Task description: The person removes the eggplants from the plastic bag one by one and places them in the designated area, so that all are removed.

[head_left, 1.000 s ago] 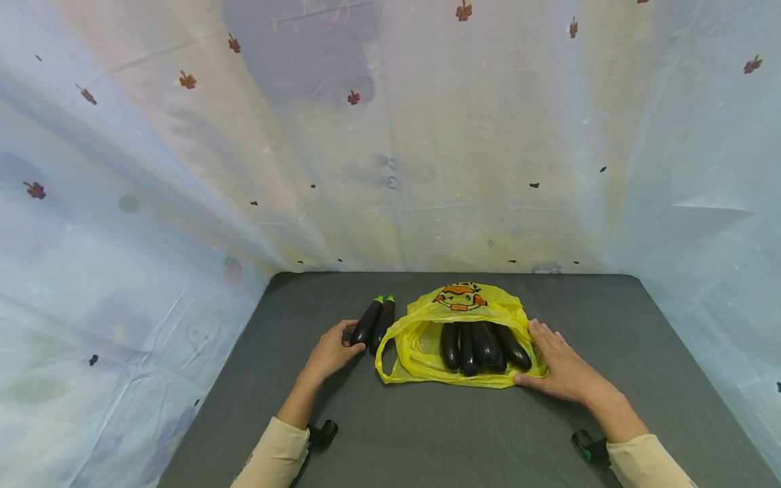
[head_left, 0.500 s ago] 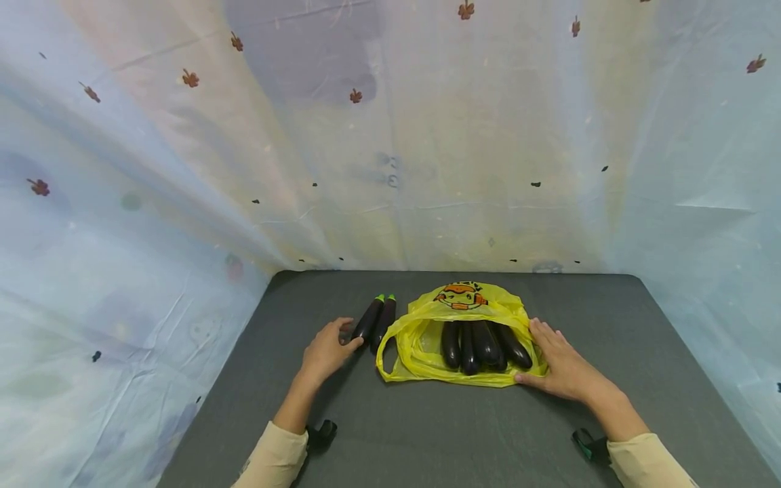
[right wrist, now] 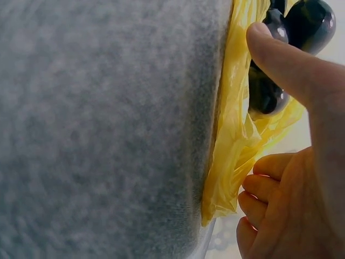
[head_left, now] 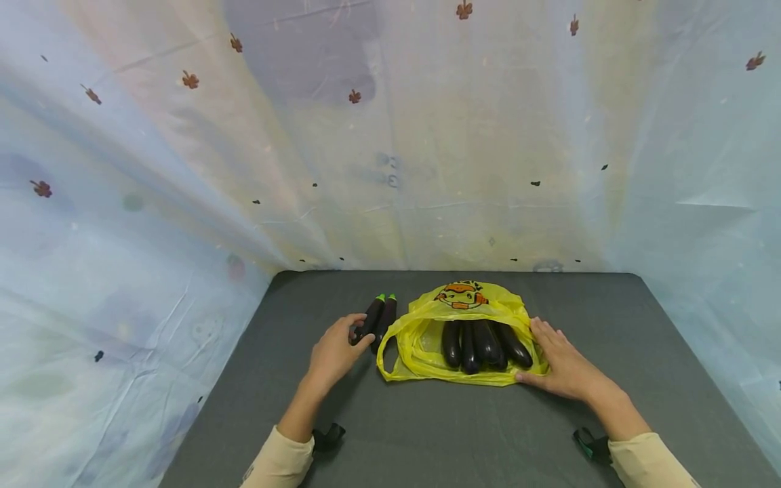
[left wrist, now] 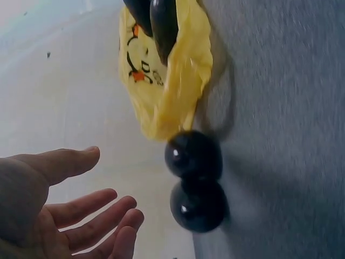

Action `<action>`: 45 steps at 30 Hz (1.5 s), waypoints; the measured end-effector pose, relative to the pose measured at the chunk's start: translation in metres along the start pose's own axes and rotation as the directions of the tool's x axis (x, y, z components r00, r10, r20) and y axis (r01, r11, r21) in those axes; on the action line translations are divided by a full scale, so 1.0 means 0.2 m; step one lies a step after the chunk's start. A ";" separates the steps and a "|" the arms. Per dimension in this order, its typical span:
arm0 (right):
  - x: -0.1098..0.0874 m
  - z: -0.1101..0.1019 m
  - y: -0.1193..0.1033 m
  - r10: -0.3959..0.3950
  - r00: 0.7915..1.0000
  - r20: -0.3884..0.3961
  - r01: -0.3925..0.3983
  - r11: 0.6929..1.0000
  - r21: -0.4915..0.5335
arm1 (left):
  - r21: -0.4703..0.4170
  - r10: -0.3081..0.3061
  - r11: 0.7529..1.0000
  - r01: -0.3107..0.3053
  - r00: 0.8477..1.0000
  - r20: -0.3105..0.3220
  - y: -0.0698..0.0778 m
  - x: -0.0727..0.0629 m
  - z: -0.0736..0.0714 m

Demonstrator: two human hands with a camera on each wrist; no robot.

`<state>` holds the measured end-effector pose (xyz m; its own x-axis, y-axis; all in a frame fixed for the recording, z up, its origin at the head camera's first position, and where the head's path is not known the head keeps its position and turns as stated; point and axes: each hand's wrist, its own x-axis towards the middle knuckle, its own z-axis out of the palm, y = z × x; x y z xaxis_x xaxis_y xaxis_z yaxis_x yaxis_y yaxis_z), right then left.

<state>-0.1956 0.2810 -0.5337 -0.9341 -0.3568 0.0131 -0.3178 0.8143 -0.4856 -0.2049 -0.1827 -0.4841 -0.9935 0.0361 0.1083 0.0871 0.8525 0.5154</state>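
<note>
Behind, sheet (head_left: 390,135): patterned, rising beyond the yellow bag (head_left: 464,298).
Desk (head_left: 427,434): grey, under the bag.
Yellow bag: on its side, mouth gaping toward the near edge.
Right hand (head_left: 564,369): against the bag's right side, grip spread, fingers straight, clasping nothing.
Left hand (head_left: 335,349): left of the bag, beside the loose eggplants (head_left: 387,318), grip loosely parted, holding nothing.
Bagged eggplants (head_left: 486,344): several, inside the bag.
Loose eggplants: two, together, just left of it.

Curtained-off booth (head_left: 140,285), building type unclear; grey tabletop (head_left: 451,434), pale leaf-printed sheeting (head_left: 464,135) behind and beside
</note>
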 end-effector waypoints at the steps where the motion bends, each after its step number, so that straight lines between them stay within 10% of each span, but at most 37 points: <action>1: 0.00 0.00 0.00 0.000 1.000 0.000 0.000 1.000 0.000 | 0.003 0.009 1.000 -0.009 1.000 0.000 0.01 -0.01 0.01; 23: -0.01 0.00 -0.01 -0.010 1.000 0.004 0.010 1.000 0.007 | -0.053 0.237 0.971 -0.233 0.964 0.116 0.25 -0.07 0.19; 45: -0.01 0.01 -0.02 -0.003 1.000 -0.004 0.003 1.000 0.016 | 0.022 0.255 0.965 -0.263 0.951 0.174 0.39 -0.05 0.40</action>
<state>-0.1914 0.2772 -0.5327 -0.9337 -0.3575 0.0178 -0.3181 0.8059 -0.4994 -0.1951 -0.0752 -0.5132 -0.9355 0.3425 0.0863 0.3433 0.8244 0.4500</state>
